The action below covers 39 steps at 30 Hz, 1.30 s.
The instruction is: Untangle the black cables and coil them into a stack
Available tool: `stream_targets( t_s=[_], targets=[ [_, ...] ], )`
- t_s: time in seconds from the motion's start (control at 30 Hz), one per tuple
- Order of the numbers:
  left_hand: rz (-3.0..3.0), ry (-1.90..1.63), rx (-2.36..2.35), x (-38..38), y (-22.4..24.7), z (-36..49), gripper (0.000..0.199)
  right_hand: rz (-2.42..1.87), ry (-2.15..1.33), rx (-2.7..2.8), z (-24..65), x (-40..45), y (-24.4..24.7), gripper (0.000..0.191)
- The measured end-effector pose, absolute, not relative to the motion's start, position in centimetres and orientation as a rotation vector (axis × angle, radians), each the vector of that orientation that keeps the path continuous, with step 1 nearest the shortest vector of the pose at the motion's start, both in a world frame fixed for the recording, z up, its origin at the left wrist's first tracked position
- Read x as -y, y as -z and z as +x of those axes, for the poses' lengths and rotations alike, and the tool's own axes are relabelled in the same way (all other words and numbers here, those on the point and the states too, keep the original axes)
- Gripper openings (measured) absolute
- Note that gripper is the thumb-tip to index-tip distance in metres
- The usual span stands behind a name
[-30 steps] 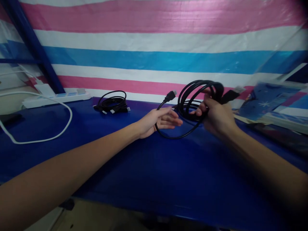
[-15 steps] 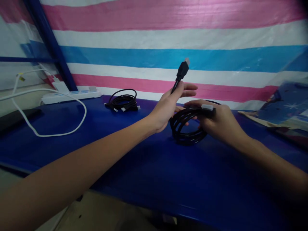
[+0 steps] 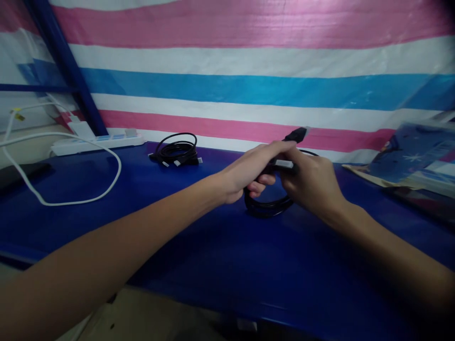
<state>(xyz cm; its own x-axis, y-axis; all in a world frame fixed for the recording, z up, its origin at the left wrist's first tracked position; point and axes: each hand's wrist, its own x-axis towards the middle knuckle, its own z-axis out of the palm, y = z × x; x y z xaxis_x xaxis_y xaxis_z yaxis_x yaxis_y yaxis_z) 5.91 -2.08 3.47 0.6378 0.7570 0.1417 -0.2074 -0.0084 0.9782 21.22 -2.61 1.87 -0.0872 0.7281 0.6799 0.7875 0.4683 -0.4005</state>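
Observation:
A coiled black cable (image 3: 268, 207) hangs low over the blue tabletop, between my two hands. My left hand (image 3: 254, 168) is closed around one side of the coil, and a black plug (image 3: 297, 135) with a pale tip sticks out past its thumb toward the upper right. Gripping the other side of the coil is my right hand (image 3: 313, 177), closed, its fingertips meeting my left hand. A second plug (image 3: 284, 164) with a light end lies between the two hands. The upper part of the coil is hidden behind my fingers.
Another coiled black cable (image 3: 176, 152) with several plugs lies at the back left. Behind it stands a white power strip (image 3: 103, 143) with a charger (image 3: 81, 128) and a looping white cord (image 3: 120, 166). A dark flat object (image 3: 24, 175) rests far left; a blue patterned packet (image 3: 401, 151) is at right.
My left hand has swung its plug end down and rightward, from pointing up to lying over the coil. My left fingers have closed round the coil and now meet my right hand.

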Motion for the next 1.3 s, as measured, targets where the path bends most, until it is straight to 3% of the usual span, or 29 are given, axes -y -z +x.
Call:
stream_targets(
  t_s=[0.17,0.23,0.37,0.5,0.57,0.63,0.73,0.83,0.93,1.03,1.13,1.2,1.3],
  targets=[
    [1.641,-0.554,-0.299,2.0,-4.5,4.6,0.028,-1.408,0.463,1.983,21.5,3.4,-2.4,0.027],
    [1.723,-0.476,-0.290,1.8,-4.6,4.4,0.022,-1.395,0.467,2.026,21.4,3.9,-2.8,0.026],
    [1.708,-0.510,-0.334,1.0,-4.1,4.2,0.019,-1.253,0.052,1.990,21.4,4.0,-3.4,0.026],
    [1.665,-0.673,-0.354,0.3,-3.8,3.9,0.047,-1.226,-0.560,1.894,21.9,3.2,-3.2,0.025],
    [1.660,-0.703,-0.385,0.3,-3.8,3.8,0.054,-1.217,-0.677,1.850,21.9,3.1,-3.0,0.028],
    [1.741,-0.689,-0.446,0.6,-3.8,4.0,0.049,-1.205,-0.457,1.901,21.7,3.5,-2.8,0.024],
    [1.981,-0.623,-0.574,1.4,-3.8,4.5,0.036,-1.158,0.143,2.074,21.4,4.4,-2.7,0.021],
    [2.093,-0.614,-0.634,1.8,-3.5,5.0,0.031,-1.108,0.281,2.130,21.5,4.7,-2.4,0.024],
    [1.996,-0.780,-0.627,1.5,-3.4,5.2,0.028,-1.093,0.016,1.929,21.6,4.2,-2.3,0.028],
    [1.824,-1.020,-0.549,1.1,-3.3,5.0,0.017,-1.093,-0.517,1.679,21.5,3.8,-2.6,0.015],
    [1.663,-1.093,-0.421,0.8,-3.1,4.8,0.009,-1.055,-1.072,1.513,21.4,4.0,-3.1,0.037],
    [1.577,-0.980,-0.416,0.8,-2.8,4.9,0.014,-1.034,-1.225,1.397,21.3,4.3,-3.2,0.045],
    [1.523,-0.877,-0.579,0.4,-2.5,5.1,0.025,-1.071,-1.240,1.253,20.8,4.5,-2.7,0.037]
  ],
)
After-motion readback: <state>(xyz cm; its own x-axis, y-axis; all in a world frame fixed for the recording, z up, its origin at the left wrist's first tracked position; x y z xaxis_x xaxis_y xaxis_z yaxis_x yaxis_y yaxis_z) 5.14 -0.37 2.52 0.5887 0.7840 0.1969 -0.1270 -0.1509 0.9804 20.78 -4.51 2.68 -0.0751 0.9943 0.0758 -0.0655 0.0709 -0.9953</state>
